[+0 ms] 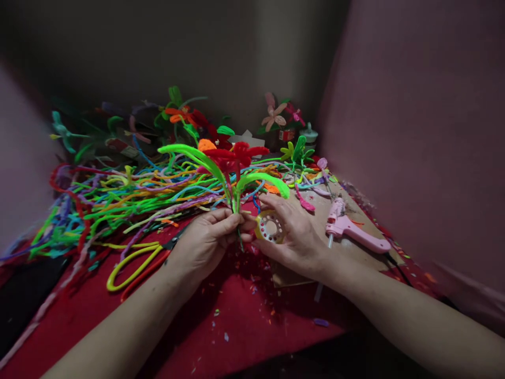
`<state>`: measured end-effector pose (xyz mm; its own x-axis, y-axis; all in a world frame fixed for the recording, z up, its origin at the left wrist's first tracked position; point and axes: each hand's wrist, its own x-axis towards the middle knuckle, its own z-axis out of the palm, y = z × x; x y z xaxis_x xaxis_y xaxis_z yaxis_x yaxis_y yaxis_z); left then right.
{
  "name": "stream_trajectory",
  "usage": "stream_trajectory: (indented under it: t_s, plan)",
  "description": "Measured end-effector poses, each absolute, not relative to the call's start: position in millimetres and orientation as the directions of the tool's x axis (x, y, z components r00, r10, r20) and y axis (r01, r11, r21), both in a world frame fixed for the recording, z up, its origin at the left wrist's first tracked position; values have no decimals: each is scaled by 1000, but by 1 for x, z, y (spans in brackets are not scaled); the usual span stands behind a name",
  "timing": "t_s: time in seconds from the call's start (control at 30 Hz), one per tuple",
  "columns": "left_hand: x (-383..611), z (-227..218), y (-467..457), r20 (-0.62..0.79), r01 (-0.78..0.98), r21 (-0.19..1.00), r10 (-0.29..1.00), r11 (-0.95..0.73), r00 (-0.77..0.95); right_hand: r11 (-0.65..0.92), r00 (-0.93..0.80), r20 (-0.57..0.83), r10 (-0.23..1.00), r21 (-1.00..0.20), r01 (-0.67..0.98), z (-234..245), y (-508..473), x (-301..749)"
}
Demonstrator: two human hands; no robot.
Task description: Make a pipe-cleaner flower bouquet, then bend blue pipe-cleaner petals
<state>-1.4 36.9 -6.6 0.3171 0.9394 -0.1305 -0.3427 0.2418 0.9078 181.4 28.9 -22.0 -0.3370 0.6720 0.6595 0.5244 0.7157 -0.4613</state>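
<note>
Pinching one pipe-cleaner flower by its stem

Head view: two hands meet at the picture's centre, and one flower [236,155] stands upright between them. It has one fuzzy red bloom on top and two bright green leaves, one arching toward 10 o'clock and one drooping toward 3 o'clock. Below them runs a thin green stem.

The left hand [209,239] is clenched on the stem, fingertips pinched just under the leaves. The right hand [294,237] is half spread, with its thumb tip at the stem's lower end. One yellow ring [269,227] shows between its thumb and forefinger. Whether it grips the ring I cannot tell.

One pink glue gun [351,229] lies at 3 o'clock of the hands, and one pair of yellow-handled scissors [130,263] at 8 o'clock. Loose pipe cleaners [118,195], too many to count, sprawl from 9 to 12 o'clock on the red cloth [236,316].
</note>
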Motion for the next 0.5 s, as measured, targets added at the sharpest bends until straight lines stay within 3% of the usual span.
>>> stream_trajectory:
  t_s: [0.4,0.5]
  plan:
    - [5,1,30,-104,-362,910,957,201,271,699,-294,669,683,-483,526,-24,30,180]
    - [3,3,31,-100,-368,908,956,202,277,679,-261,648,716,-557,478,-21,30,182]
